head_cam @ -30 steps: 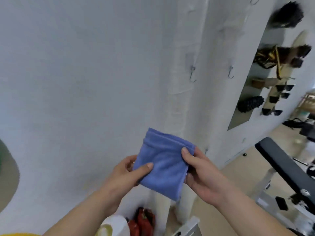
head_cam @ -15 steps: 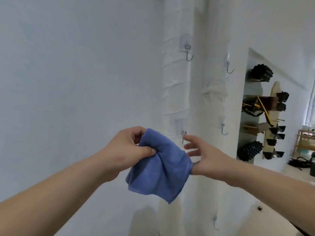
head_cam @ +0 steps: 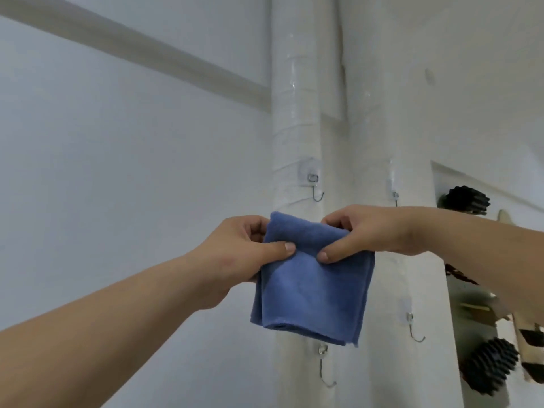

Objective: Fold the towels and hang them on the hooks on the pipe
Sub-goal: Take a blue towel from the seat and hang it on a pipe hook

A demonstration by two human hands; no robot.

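Note:
A folded blue towel [head_cam: 312, 287] hangs in front of the white wrapped pipe [head_cam: 294, 128]. My left hand [head_cam: 235, 254] pinches its top left edge and my right hand [head_cam: 362, 231] pinches its top right edge, thumbs toward me. Just above the towel's top edge, an upper metal hook [head_cam: 316, 189] sticks out from the pipe. A lower hook [head_cam: 323, 366] shows below the towel. A second pipe [head_cam: 382, 128] to the right carries an upper hook [head_cam: 395, 195], partly hidden by my right hand, and a lower hook [head_cam: 415, 328].
A white wall [head_cam: 117, 187] fills the left, crossed by a grey band [head_cam: 132, 48] near the top. On the right a recessed shelf holds black spiky rollers [head_cam: 468, 198] [head_cam: 488, 366] and other gear.
Both hands have lifted the towel up toward the upper hook. My right hand, open half a second ago, now grips the towel's top edge. The view has tilted upward.

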